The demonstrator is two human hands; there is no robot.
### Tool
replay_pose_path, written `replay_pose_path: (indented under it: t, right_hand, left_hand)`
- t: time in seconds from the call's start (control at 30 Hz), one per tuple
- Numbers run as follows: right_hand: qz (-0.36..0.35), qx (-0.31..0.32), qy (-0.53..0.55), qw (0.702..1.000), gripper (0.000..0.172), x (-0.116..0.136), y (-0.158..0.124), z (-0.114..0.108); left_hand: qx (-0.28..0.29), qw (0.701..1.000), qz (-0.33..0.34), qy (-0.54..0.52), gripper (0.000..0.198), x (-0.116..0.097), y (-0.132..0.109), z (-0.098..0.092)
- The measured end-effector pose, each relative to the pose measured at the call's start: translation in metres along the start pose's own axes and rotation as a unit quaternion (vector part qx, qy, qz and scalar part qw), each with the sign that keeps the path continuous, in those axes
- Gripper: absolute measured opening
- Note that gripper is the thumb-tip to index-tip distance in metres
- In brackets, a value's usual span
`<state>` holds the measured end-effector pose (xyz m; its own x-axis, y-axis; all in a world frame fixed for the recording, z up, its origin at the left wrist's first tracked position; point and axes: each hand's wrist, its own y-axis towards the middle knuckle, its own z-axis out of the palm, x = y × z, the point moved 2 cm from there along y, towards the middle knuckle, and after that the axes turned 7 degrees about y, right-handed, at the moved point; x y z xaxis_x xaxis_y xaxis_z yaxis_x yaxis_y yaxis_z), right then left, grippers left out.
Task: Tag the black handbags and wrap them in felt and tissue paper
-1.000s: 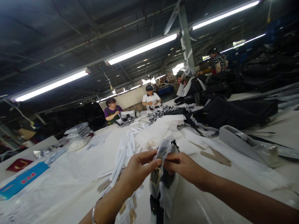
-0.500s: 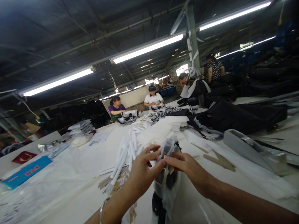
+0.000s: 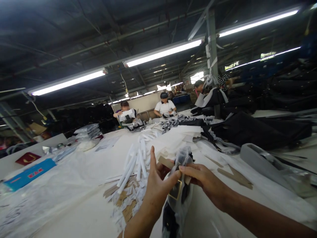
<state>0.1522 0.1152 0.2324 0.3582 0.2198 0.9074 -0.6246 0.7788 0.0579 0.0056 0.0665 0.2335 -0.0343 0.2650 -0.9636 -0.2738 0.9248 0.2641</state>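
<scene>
My left hand (image 3: 156,188) and my right hand (image 3: 203,180) meet over a clear plastic bag (image 3: 178,195) with a dark item and a gold buckle inside. The right hand pinches the bag's upper part. My left hand grips the bag with thumb and lower fingers, index finger stretched up, beside a brown card strip (image 3: 165,162). The bag hangs upright above the white table (image 3: 81,211).
White rolled tubes (image 3: 135,163) and brown card scraps (image 3: 123,201) lie left of my hands. A grey tool (image 3: 267,158) and dark garments (image 3: 250,127) sit to the right. A blue box (image 3: 27,174) lies far left. Other people work at the table's far end.
The camera view has shifted a little to the right. My left hand has turned and its index finger now points up; a brown card strip shows by the bag's top.
</scene>
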Motion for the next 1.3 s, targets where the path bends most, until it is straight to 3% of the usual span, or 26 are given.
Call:
replay_pose_path:
  t: [0.1,0.3,0.4,0.47,0.57,0.77,0.93,1.07,1.3]
  right_hand:
    - [-0.008,0.003,0.008,1.0,0.04,-0.002,0.0,-0.003]
    - [-0.001,0.064,0.131,0.989,0.035,-0.012,-0.011,-0.007]
    - [-0.034,0.09,0.113,0.989,0.028,-0.015,-0.016,-0.001]
    - [-0.069,0.065,0.067,0.993,0.029,-0.019,-0.017,0.002]
    - [-0.112,-0.018,0.013,0.993,0.032,-0.028,-0.012,0.002]
    - [-0.147,-0.126,-0.019,0.981,0.042,-0.044,-0.004,0.008]
    - [-0.165,-0.163,-0.029,0.972,0.043,-0.045,-0.002,0.015]
    - [-0.166,-0.157,-0.03,0.973,0.041,-0.043,0.0,0.016]
    - [-0.139,-0.139,-0.018,0.98,0.044,-0.037,-0.003,0.02]
  left_hand:
    - [-0.026,1.0,0.002,-0.008,0.121,0.001,-0.001,0.003]
    - [-0.029,0.999,-0.013,0.001,0.068,0.011,-0.001,-0.001]
    - [-0.038,0.999,-0.034,0.012,0.058,0.012,-0.005,-0.001]
    - [-0.038,0.998,-0.042,0.022,0.055,0.012,-0.009,0.002]
    - [-0.055,0.997,-0.03,0.037,0.05,0.01,-0.013,0.008]
    - [-0.101,0.992,0.016,0.069,0.036,0.016,-0.015,0.014]
    - [-0.139,0.981,0.078,0.112,0.03,0.015,-0.023,0.018]
    - [-0.14,0.966,0.135,0.169,0.03,0.01,-0.029,0.017]
    - [-0.139,0.9,0.21,0.356,0.018,-0.008,-0.029,0.004]
